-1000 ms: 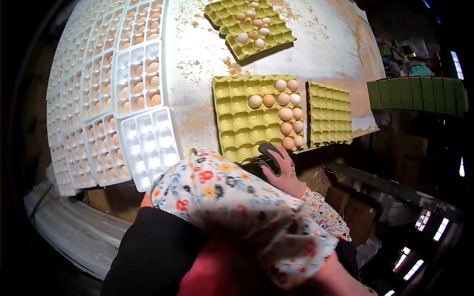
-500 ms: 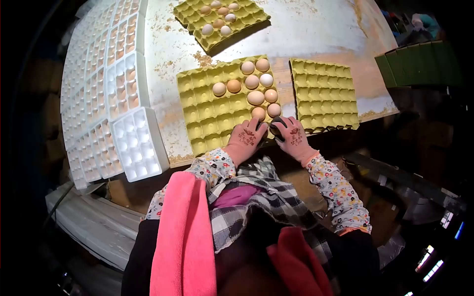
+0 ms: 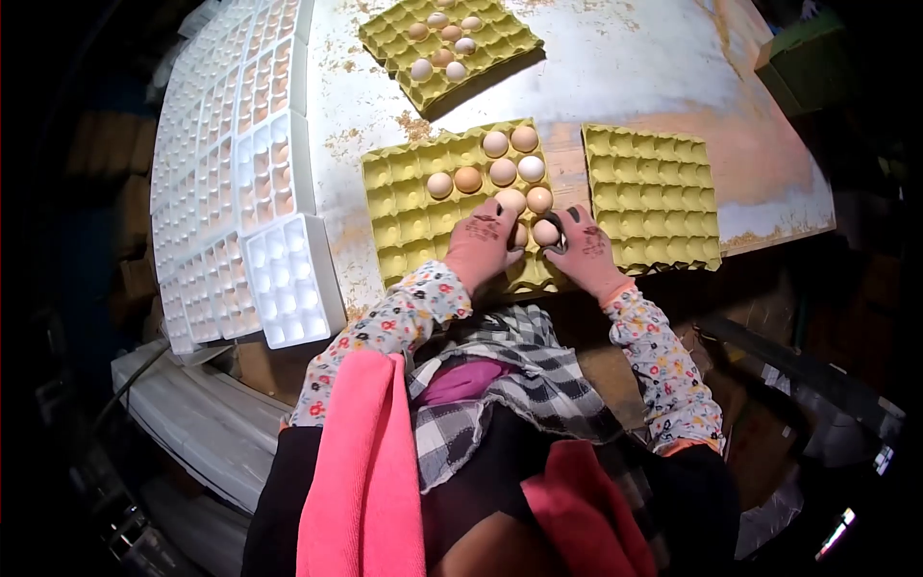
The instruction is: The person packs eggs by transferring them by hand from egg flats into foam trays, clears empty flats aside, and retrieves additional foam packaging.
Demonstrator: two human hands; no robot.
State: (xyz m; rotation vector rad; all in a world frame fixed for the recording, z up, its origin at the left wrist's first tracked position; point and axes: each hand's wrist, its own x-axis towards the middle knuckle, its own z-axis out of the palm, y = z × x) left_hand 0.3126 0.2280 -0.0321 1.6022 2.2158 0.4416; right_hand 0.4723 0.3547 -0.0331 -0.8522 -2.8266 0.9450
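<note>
A yellow egg tray (image 3: 409, 221) lies at the table's near edge, with several eggs in its right columns and two more, one of them a brown egg (image 3: 468, 180), further left. My left hand (image 3: 483, 245), in a pink glove with dark fingertips, curls over an egg in the near part of this tray; the fingers partly cover it. Beside it my right hand (image 3: 585, 252), gloved alike, has its thumb and fingers round a light brown egg (image 3: 546, 233) in the right column. In the tray's near right corner the hollows show no eggs.
To the right lies a yellow tray (image 3: 652, 197) without eggs. Another yellow tray (image 3: 385, 43) with several eggs is at the back. White trays (image 3: 288, 279) line the left side, many holding eggs. A green box (image 3: 808, 62) stands at the far right.
My left hand has come from the left side to the yellow tray. Both hands have moved from its near right corner up to the eggs one row further away. The corner eggs are gone.
</note>
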